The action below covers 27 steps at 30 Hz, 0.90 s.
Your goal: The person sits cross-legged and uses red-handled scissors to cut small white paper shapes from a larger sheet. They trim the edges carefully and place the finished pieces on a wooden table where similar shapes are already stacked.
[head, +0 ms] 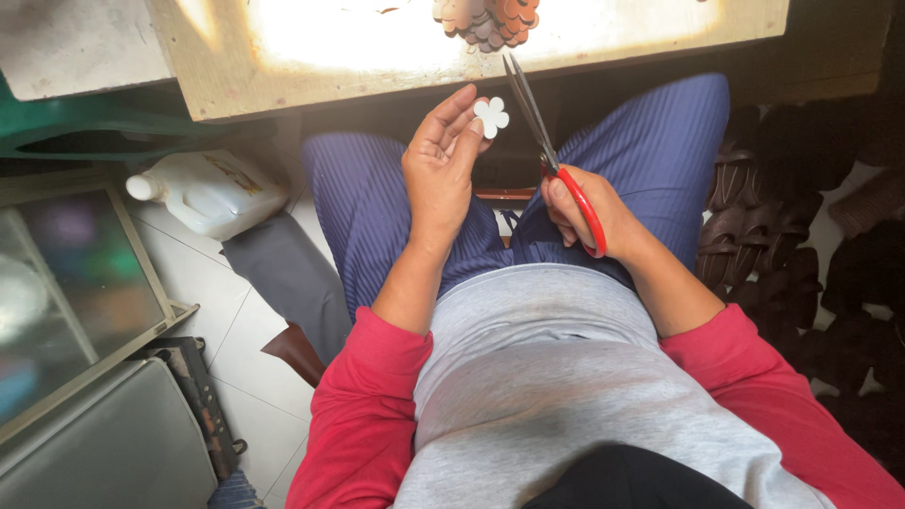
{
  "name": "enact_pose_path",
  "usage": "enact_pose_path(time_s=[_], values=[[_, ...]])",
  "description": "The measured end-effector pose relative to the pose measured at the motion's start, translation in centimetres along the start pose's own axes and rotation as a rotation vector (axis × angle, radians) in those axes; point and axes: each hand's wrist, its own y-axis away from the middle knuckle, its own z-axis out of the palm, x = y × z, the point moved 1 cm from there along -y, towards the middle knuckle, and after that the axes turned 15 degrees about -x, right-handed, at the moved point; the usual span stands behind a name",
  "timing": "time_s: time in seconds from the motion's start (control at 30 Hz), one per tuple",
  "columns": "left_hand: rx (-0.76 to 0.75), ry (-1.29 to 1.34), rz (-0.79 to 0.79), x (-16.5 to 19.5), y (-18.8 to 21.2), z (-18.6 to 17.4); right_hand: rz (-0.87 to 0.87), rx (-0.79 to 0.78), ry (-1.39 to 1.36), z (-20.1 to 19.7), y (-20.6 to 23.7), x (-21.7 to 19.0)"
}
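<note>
While held: one flower cutout (491,116), one scissors (556,160)

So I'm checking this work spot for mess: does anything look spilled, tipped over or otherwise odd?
One thing: a white plastic jug lies on its side on the tiled floor, left of the person's knee. No spill shows around it. The left hand holds a white flower-shaped cutout, the right hand red-handled scissors.
</note>
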Motion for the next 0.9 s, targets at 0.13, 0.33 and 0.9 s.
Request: enact_pose_path(time_s=[0.13, 0.33, 0.9], values=[[-0.021, 0.058, 0.058, -0.6, -0.2, -0.3, 0.026, -0.012, -0.055, -0.3, -0.7, 1.4], [0.107, -0.025, 0.038, -0.7, -2.0, -1.2, 0.033, -0.022, -0.004, -0.2, -1.8, 2.0], [0.338, -0.513, 0.317, 8.3, -13.9, -6.6, -0.125, 0.155, 0.135, -5.6, -9.8, -5.6]])
